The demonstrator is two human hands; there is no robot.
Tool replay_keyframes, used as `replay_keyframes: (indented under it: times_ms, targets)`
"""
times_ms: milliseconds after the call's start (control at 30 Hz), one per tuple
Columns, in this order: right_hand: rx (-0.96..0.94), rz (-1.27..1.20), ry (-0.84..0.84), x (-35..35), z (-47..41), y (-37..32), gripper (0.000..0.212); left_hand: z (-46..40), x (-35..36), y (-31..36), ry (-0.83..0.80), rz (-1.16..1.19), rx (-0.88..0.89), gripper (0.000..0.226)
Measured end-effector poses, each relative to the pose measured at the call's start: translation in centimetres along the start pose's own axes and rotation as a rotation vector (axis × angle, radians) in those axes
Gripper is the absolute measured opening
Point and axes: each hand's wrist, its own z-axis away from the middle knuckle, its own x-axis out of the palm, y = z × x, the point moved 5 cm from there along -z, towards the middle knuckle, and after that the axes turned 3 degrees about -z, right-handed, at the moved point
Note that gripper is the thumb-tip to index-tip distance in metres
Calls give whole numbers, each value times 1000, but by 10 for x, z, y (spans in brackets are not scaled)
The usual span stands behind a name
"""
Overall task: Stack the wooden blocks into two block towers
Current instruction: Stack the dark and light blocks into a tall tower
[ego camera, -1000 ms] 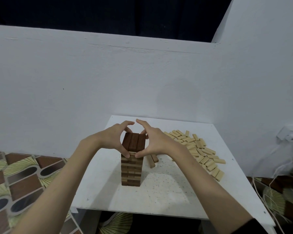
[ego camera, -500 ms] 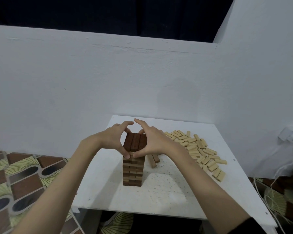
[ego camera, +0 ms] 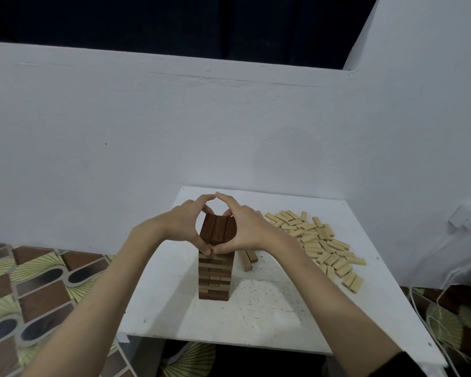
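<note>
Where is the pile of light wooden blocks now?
In the head view, the pile of light blocks lies on the white table's right side, right of the dark tower.

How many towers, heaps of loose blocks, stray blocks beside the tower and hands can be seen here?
Block tower: 1
Heap of pale loose blocks: 1
Stray blocks showing by the tower: 2
Hands, left hand and right hand: 2
Total: 6
</note>
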Motion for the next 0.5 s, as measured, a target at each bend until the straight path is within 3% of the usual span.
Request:
replay_keyframes:
  times_ms: [300, 400, 500]
  targets:
    - [12, -42, -22, -1, 3, 1, 116, 3, 0, 2, 3, -23, 13, 122]
    - [41, -139, -12, -11, 10, 9, 120, 11, -6, -4, -65, 93, -22, 133]
    - [64, -300, 70, -22, 18, 21, 111, 21, -17, -11, 6, 273, -29, 135]
